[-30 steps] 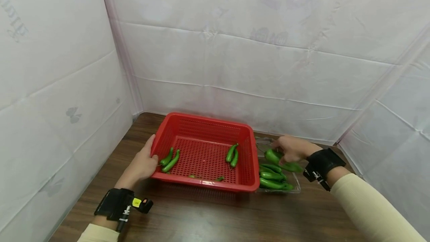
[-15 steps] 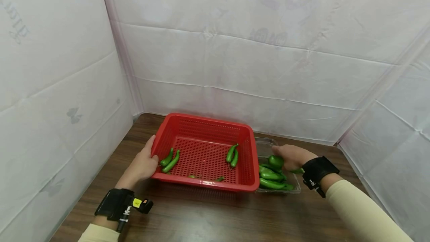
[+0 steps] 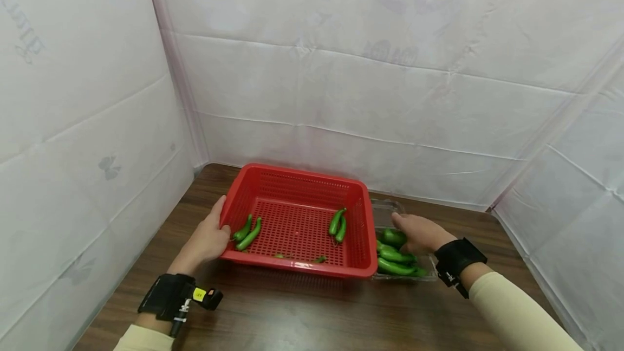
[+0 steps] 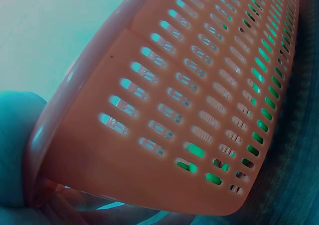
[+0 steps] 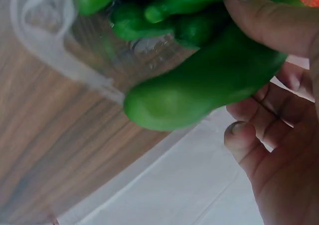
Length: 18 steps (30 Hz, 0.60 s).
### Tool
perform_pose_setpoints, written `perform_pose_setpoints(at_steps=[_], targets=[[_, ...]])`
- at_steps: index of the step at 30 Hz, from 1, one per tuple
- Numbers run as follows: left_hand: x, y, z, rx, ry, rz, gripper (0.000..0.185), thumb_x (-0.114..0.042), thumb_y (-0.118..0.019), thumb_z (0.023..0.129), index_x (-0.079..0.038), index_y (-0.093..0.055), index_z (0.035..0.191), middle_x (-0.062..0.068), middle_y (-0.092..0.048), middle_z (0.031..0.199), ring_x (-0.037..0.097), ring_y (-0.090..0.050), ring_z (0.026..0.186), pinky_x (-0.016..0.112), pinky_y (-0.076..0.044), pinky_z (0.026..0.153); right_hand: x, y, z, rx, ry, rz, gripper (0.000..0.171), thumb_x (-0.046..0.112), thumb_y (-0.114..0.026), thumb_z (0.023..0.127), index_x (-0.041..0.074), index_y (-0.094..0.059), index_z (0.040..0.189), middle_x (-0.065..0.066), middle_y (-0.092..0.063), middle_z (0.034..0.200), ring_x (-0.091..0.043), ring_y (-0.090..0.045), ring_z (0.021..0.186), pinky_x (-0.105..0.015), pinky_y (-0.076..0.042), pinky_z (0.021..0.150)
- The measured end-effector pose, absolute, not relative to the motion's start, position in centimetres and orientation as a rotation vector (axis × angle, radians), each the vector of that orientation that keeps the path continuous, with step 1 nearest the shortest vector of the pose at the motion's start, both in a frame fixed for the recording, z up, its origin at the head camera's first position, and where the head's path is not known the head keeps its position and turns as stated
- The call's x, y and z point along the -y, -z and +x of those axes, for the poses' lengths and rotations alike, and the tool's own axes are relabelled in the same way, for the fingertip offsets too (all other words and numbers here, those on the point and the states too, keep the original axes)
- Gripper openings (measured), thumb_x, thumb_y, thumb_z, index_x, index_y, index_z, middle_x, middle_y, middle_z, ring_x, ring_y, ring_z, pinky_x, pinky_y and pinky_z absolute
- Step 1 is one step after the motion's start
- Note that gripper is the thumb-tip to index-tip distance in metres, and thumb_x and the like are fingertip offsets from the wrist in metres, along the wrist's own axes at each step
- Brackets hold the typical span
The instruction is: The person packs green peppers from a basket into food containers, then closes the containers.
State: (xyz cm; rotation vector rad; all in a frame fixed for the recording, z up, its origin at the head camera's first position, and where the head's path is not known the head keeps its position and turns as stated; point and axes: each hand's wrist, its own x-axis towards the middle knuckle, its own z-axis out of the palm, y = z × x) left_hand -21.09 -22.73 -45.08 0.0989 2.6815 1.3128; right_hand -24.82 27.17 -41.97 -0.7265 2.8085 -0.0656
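Observation:
My left hand (image 3: 208,237) grips the left rim of a red perforated plastic basket (image 3: 304,174); the left wrist view shows the thumb side over the rim (image 4: 75,85) and fingers beneath. Over a clear plastic tray (image 3: 387,206) at the basket's right, my right hand (image 3: 420,232) holds a large green pepper (image 3: 394,238). In the right wrist view the thumb lies across this pepper (image 5: 194,85), with curled fingers (image 5: 239,130) on its far side. Smaller green peppers (image 3: 397,268) are heaped in the tray, right under the held one.
Inside the basket, two slim green chili peppers (image 3: 248,233) lie at the left and two more chili peppers (image 3: 337,225) at the right. Its front wall partly hides others. White sheet walls (image 3: 312,96) enclose the brown wooden table (image 3: 312,318).
The right hand has turned the large pepper and lowered it leftward onto the peppers in the tray. My left hand and the basket have stayed in place.

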Motion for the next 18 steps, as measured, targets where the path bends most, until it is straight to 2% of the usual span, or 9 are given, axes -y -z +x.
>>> perform_pose_setpoints(at_steps=[6,10,18], targets=[[22.8,45.0,-21.2,-2.691,-1.302,0.100,0.076,-0.007,-0.036,0.106,-0.003,0.008,0.166,0.037,-0.029,0.163,0.054,-0.041,0.144,0.070,-0.040,0.112,-27.9,41.2,-25.2,-2.728,0.338,-0.674,0.035,0.020,-0.083,0.088,0.008,-0.064,0.115,-0.002,-0.064,0.096,-0.015,-0.059,0.086,-0.037,-0.053,0.075],[22.8,45.1,-21.2,-2.702,-1.295,0.100,0.075,-0.007,-0.036,0.105,-0.003,0.008,0.166,0.037,-0.030,0.163,0.053,-0.042,0.144,0.070,-0.040,0.112,-28.4,41.0,-25.2,-2.704,0.404,-0.704,0.035,0.016,-0.078,0.091,0.004,-0.068,0.122,-0.004,-0.068,0.098,-0.014,-0.061,0.086,-0.034,-0.053,0.074],[22.8,45.3,-21.2,-2.694,-1.297,0.097,0.076,-0.006,-0.036,0.105,-0.003,0.009,0.166,0.037,-0.029,0.163,0.054,-0.042,0.144,0.071,-0.040,0.112,-28.1,41.4,-24.7,-2.699,0.455,-0.691,0.058,0.017,-0.082,0.088,0.005,-0.063,0.141,-0.009,-0.072,0.109,-0.016,-0.064,0.091,-0.033,-0.055,0.075]])
